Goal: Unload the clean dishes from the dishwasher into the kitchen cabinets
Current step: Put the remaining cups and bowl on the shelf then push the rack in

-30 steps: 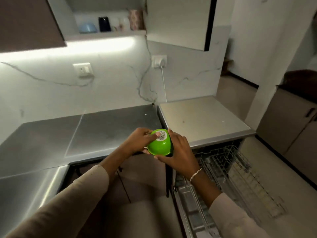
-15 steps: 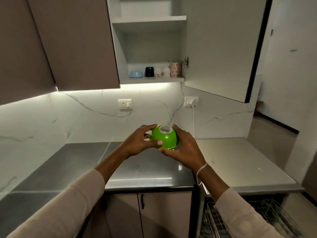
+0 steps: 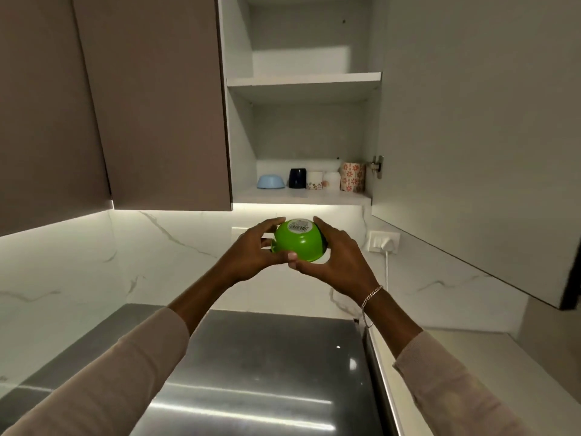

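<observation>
Green bowl, upside down, was clasped between left grip and right grip, mid-carry; next move needed lifting onto shelf above.

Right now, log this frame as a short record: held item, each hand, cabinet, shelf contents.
held item: green bowl, upside down, sticker on base
left hand: grips bowl's left side
right hand: grips bowl's right side
cabinet door: open
lower shelf: blue bowl, dark cup, floral cups
</observation>
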